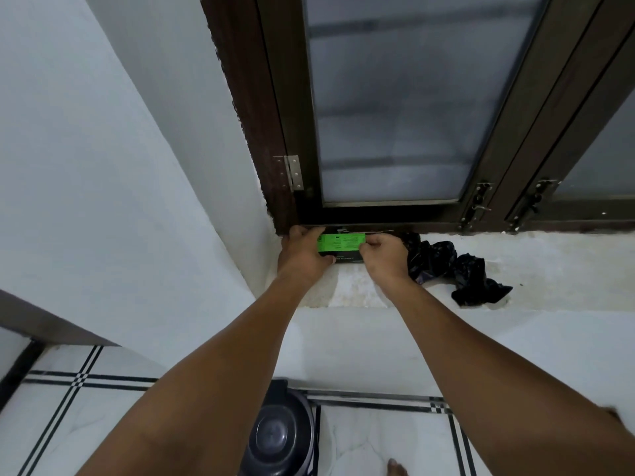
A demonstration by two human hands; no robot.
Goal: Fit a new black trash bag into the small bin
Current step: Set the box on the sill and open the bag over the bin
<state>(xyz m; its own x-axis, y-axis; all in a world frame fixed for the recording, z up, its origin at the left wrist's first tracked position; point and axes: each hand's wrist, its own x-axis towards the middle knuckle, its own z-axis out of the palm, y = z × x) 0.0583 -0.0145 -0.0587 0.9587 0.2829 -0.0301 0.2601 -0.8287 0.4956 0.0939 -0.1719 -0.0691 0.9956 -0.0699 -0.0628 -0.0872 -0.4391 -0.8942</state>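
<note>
Holding the green box of bags on the window sill, I have both hands on it: my left hand grips its left end, my right hand pinches its right end. A crumpled black trash bag lies on the sill just beside my right hand. The small bin stands on the floor below, between my arms, and I judge it is not lined yet, so the fitting is all left to do. I cannot tell if the box is open; the bin is partly cut off.

Home interior: tiled floor, windowsill, wooden window frame.
</note>
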